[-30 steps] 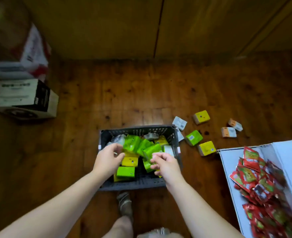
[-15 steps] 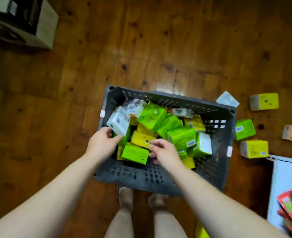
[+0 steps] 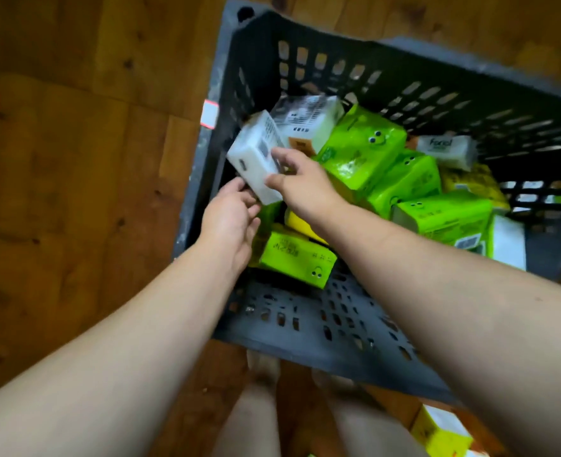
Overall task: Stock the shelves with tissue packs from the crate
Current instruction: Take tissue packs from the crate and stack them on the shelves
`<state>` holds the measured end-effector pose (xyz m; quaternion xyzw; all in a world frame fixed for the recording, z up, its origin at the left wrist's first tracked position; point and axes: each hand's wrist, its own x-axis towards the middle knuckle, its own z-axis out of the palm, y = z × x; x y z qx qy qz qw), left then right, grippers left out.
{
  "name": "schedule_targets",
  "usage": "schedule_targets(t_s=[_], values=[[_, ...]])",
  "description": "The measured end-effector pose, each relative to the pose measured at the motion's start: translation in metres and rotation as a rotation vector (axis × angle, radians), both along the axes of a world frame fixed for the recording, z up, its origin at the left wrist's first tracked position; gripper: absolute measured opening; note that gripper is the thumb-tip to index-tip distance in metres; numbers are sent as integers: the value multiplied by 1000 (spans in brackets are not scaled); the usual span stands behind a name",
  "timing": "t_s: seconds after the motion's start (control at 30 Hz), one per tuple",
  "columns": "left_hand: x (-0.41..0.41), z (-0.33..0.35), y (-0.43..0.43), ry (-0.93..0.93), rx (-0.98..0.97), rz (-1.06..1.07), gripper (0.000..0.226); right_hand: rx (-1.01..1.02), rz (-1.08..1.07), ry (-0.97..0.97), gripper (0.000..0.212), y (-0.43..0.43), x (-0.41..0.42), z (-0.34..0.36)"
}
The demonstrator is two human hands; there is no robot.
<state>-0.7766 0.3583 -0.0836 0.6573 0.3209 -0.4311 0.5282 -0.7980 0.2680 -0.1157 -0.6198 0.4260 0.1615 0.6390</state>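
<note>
Floorboards (image 3: 74, 159) of dark wood fill the view, and on them stands a black perforated crate (image 3: 305, 324), seen from directly above by the person bending over it. Tissue packs lie heaped across the crate's middle and far side, most of them bright green packs (image 3: 361, 150) printed with small cartoon eyes, with a yellow pack (image 3: 305, 225) wedged beneath and a white branded pack (image 3: 444, 150) against the far wall. One more green pack (image 3: 292, 258) lies flat near the crate's near left corner. Both bare forearms reach in from the near edge. The left hand (image 3: 229, 222) and right hand (image 3: 305, 186) meet at the crate's left wall, where together they hold a white pack (image 3: 256, 159) raised and tilted above the heap. The right hand's thumb and fingers (image 3: 282, 156) pinch its upper face, while the left hand's fingers (image 3: 252, 206) grip its lower end from beneath. Outside the crate, by its near right corner, another yellow pack (image 3: 437, 433) lies on the floorboards. No shelf is in view, so how many packs are already stocked cannot be told. Judging by the heap, most of the job remains: the white pack is only being lifted out, and every other pack in the crate is yet to follow.
</note>
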Motion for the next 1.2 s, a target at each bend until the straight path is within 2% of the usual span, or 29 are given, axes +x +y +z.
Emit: schedule_targets(t_s=[0.1, 0.2, 0.27, 0.4, 0.47, 0.53, 0.6, 0.7, 0.8, 1.0, 1.13, 1.2], values=[[0, 12, -5, -9, -48, -114, 50, 55, -112, -22, 49, -2, -6, 13], [1, 41, -16, -85, -67, -314, 42, 75, -261, -18, 48, -13, -17, 39], [0, 65, -24, -161, -78, -401, 31, 77, -338, -27, 38, -25, -25, 62], [4, 110, -40, -448, 144, -427, 15, 131, -482, -55, 19, -54, -51, 124], [5, 144, -51, -502, 196, -417, 29, 165, -548, -88, 14, -71, -67, 161], [3, 183, -65, -432, 98, -457, 50, 193, -591, -122, 10, -89, -84, 202], [0, 225, -81, -286, -98, -502, 55, 224, -623, -173, 8, -106, -102, 243], [-11, 286, -106, -147, -320, -597, 27, 225, -640, -234, 33, -121, -130, 307], [-25, 345, -131, -188, -401, -698, 28, 187, -729, -281, 40, -127, -155, 369], [-67, 455, -160, -227, -580, -879, 19, 23, -1017, -422, 14, -115, -208, 479], [-102, 531, -171, -264, -677, -1021, 23, -106, -1140, -461, 24, -95, -254, 551], [-124, 566, -179, -292, -720, -1098, 21, -177, -1201, -477, 12, -84, -283, 584]])
